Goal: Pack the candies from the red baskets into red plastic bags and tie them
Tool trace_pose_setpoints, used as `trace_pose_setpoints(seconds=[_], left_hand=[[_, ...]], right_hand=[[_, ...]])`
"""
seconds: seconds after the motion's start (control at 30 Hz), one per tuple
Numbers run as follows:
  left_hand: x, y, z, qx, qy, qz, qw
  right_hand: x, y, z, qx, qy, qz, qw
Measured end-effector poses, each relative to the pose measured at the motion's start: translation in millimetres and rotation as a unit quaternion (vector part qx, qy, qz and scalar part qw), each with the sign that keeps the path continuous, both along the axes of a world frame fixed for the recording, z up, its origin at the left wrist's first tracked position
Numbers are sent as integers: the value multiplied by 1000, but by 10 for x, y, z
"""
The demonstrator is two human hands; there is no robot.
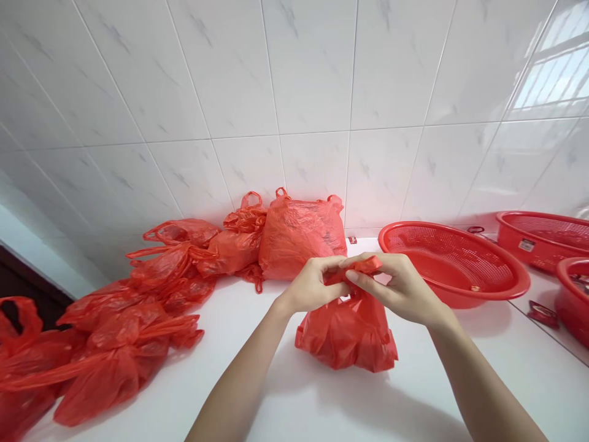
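A filled red plastic bag (347, 334) is in front of me over the white tabletop, its top gathered between my hands. My left hand (317, 285) pinches the gathered neck from the left. From the right, my right hand (398, 285) grips the bag's twisted top, with a folded end of plastic showing above the thumb. What the bag holds is hidden by the plastic.
Several tied red bags (124, 344) lie along the left side. A large full red bag (301, 236) leans by the tiled wall (313, 166). On the right stand a red plastic colander (453, 288), another red basket (519, 248) and a small red packet (543, 314).
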State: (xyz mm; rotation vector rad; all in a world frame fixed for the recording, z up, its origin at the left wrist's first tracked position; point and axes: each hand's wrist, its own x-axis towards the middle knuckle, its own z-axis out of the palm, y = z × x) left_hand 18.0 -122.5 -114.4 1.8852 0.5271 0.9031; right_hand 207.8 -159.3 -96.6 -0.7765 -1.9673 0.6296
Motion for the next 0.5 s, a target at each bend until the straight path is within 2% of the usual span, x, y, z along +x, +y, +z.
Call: trace_pose_setpoints(seconds=[0.1,0.2,0.37,0.5], left_hand=[[6,-22,2,42,19,80,996],[17,-18,18,34,-4,131,991],[-18,44,67,-35,-104,151,982],[-73,72,107,-114,-164,156,967]], right_hand=[[-13,13,-17,38,-12,-16,999],[-20,38,-39,75,-3,-21,997],[-4,83,-62,96,10,-8,995],[15,98,-55,101,8,-23,995]])
